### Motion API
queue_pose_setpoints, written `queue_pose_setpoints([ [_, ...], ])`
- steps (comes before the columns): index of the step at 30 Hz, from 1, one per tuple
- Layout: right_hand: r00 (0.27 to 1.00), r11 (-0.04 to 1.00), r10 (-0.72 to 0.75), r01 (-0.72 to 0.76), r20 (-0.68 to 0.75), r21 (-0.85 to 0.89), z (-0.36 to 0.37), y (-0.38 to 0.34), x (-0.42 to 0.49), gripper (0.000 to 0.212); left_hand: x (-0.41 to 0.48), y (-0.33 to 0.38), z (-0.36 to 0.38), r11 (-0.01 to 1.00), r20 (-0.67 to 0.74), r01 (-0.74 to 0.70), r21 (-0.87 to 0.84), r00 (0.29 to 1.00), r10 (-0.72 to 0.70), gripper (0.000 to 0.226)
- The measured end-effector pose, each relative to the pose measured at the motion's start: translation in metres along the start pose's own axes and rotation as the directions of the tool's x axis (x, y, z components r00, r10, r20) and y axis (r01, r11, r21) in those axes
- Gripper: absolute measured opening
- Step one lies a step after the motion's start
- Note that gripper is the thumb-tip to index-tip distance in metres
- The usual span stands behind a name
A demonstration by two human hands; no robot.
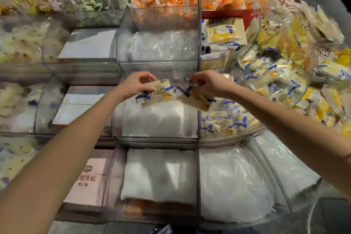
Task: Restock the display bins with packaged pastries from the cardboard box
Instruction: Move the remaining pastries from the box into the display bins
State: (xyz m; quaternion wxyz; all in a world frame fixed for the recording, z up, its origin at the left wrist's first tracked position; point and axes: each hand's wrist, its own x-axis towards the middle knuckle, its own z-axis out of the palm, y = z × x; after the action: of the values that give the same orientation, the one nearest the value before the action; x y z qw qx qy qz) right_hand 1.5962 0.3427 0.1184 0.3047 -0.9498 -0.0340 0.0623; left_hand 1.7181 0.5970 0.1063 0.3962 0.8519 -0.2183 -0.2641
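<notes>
Two packets point(155, 94), one pinched in the left hand point(137, 84) and one in the right hand point(207, 84), hover over the centre bin point(157, 137), seemingly unfilled; the right bin point(237, 135) looks partly stocked.

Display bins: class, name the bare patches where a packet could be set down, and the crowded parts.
Bare: the white padding in the middle bin, between white box and clear divider; both front bins. Crowded: the packet heap right of that divider.
</notes>
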Motion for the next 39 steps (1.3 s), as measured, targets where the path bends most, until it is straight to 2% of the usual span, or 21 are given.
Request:
queue_pose_setpoints([
  [4,0.998,0.997,0.064,-0.064,-0.012,-0.041,0.01,-0.008,0.032,0.033,0.024,-0.015,-0.021,0.998,0.068,-0.021,0.053,0.998,0.017,0.026],
  [9,0.99,0.982,0.128,-0.119,0.052,-0.145,0.025,-0.01,0.072,0.033,0.055,-0.039,-0.028,0.997,0.15,-0.033,0.076,0.988,0.022,0.027],
  [13,0.989,0.963,0.119,-0.095,0.086,-0.251,0.042,-0.013,0.103,0.032,0.068,-0.057,-0.031,0.998,0.115,-0.053,0.031,0.992,0.049,0.026],
  [17,0.962,0.927,0.171,-0.084,0.212,-0.365,0.052,-0.008,0.119,0.037,0.078,-0.07,-0.028,0.996,0.085,-0.092,-0.016,0.992,0.093,0.026],
  [20,0.964,0.917,0.195,-0.113,0.182,-0.384,0.053,0.0,0.125,0.037,0.084,-0.073,-0.021,0.99,0.072,-0.14,-0.025,0.987,0.142,0.023],
  [21,0.968,0.903,0.2,-0.122,0.151,-0.411,0.056,0.003,0.126,0.037,0.085,-0.074,-0.019,0.987,0.051,-0.157,0.028,0.986,0.156,0.022],
  [23,0.978,0.862,0.19,-0.122,0.089,-0.493,0.067,0.005,0.127,0.036,0.089,-0.081,-0.013,0.943,0.008,-0.189,0.275,0.981,0.194,0.029],
  [25,0.985,0.83,0.168,-0.127,0.027,-0.543,0.082,0.006,0.124,0.033,0.088,-0.092,-0.005,0.812,-0.015,-0.193,0.551,0.971,0.241,0.041],
  [27,0.987,0.832,0.15,-0.154,-0.051,-0.533,0.094,0.01,0.117,0.035,0.084,-0.105,0.004,0.692,-0.02,-0.23,0.684,0.943,0.333,0.05],
  [29,0.987,0.825,0.109,-0.155,-0.116,-0.544,0.105,0.015,0.108,0.041,0.08,-0.117,0.011,0.607,-0.02,-0.257,0.752,0.911,0.411,0.056],
  [32,0.983,0.765,0.016,-0.13,-0.183,-0.631,0.123,0.025,0.095,0.063,0.079,-0.124,0.016,0.53,-0.033,-0.26,0.807,0.877,0.48,0.06],
  [34,0.982,0.735,-0.016,-0.118,-0.191,-0.668,0.129,0.028,0.09,0.075,0.08,-0.124,0.016,0.53,-0.028,-0.272,0.803,0.871,0.49,0.062],
  [37,0.988,0.724,0.005,-0.109,-0.153,-0.681,0.135,0.029,0.087,0.077,0.08,-0.128,0.017,0.555,0.042,-0.31,0.772,0.896,0.442,0.073],
  [39,0.99,0.728,0.047,-0.123,-0.13,-0.675,0.137,0.03,0.088,0.078,0.08,-0.131,0.017,0.531,0.082,-0.343,0.775,0.888,0.453,0.077],
])
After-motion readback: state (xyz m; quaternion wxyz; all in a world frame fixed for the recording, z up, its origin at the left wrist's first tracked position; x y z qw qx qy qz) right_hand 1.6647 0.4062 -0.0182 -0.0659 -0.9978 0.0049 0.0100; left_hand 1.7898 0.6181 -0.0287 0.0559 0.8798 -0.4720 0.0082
